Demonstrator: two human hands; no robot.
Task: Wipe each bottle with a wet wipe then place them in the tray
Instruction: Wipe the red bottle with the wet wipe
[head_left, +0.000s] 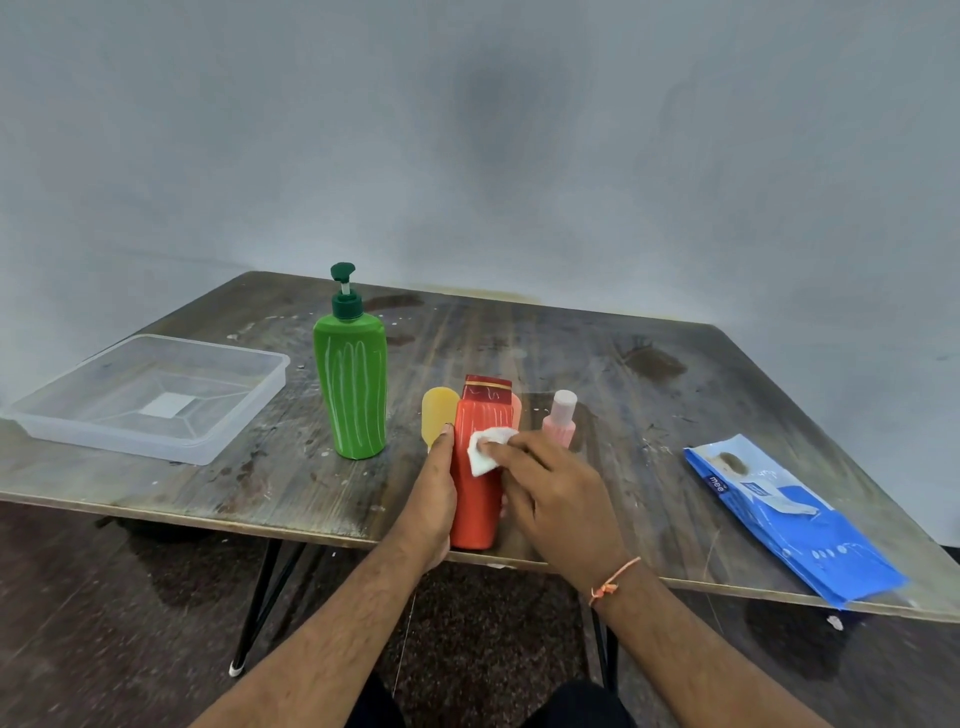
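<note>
My left hand grips a red bottle with a dark red cap, held near the table's front edge. My right hand pinches a white wet wipe and presses it against the bottle's front. Behind the red bottle stand a small yellow bottle and a small pink bottle. A tall green pump bottle stands to the left. A clear plastic tray lies at the far left with nothing in it.
A blue pack of wet wipes lies at the right, near the front edge of the dark wooden table. A grey wall rises behind the table. Black metal table legs show below.
</note>
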